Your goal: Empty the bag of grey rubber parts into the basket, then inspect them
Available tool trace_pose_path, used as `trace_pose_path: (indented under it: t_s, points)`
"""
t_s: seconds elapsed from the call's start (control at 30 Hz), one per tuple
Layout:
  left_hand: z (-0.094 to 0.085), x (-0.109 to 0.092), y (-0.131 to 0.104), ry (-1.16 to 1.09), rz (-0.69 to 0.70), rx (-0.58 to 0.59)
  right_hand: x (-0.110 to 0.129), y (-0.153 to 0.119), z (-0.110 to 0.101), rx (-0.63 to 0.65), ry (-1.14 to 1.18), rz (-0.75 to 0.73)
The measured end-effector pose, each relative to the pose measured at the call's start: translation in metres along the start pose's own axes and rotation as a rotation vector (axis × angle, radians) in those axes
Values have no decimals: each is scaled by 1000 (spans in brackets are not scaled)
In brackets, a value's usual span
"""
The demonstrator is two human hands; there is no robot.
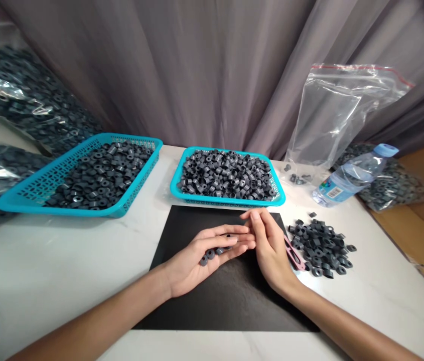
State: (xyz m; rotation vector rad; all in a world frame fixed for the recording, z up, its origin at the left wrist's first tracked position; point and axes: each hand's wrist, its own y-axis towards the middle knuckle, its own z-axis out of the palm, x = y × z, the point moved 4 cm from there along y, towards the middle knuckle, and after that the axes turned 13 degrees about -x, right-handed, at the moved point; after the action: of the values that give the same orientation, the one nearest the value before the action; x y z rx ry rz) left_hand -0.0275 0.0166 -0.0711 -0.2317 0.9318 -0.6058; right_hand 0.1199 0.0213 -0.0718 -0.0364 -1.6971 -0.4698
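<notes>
Over the black mat (212, 306), my left hand (187, 260) is turned partly palm up. Several small dark grey ring-shaped parts (210, 254) lie in its palm, with the fingers bent loosely over them. The fingertips reach my right hand (272, 245), whose fingers are curled with the thumb against the index finger. Whatever my right fingers hold, if anything, is hidden. Right beside that hand lies a pink tool with a slotted handle (295, 255), partly covered. A loose pile of the same grey parts (322, 248) sits just to the right of it.
Two blue baskets, one at the left (121, 208) and one behind the mat (227, 201), hold many grey parts. A clear zip bag (328, 115) stands at the back right, near a water bottle (355, 175). Filled bags (27, 95) crowd the left side; another (396, 185) lies right.
</notes>
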Motion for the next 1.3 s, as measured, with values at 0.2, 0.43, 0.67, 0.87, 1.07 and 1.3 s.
trace_pose_path:
  t_s: [0.2,0.43,0.67,0.87,1.07,1.3]
  points:
    - [0,-1,3,-88,-43,-19,-3,0,0,2,24,32]
    - [1,-2,2,-195,-160,-42,-1,0,0,-16,-6,-11]
    - [2,-4,4,-198,-166,-35,1,0,-2,-26,-32,-47]
    - [0,-1,4,-211,-161,-74,-1,0,-1,-20,-10,-38]
    - [2,-2,4,-241,-157,-58,0,0,-1,-19,-13,-46]
    - [-5,0,3,-151,-217,-77,-2,0,0,-12,6,-17]
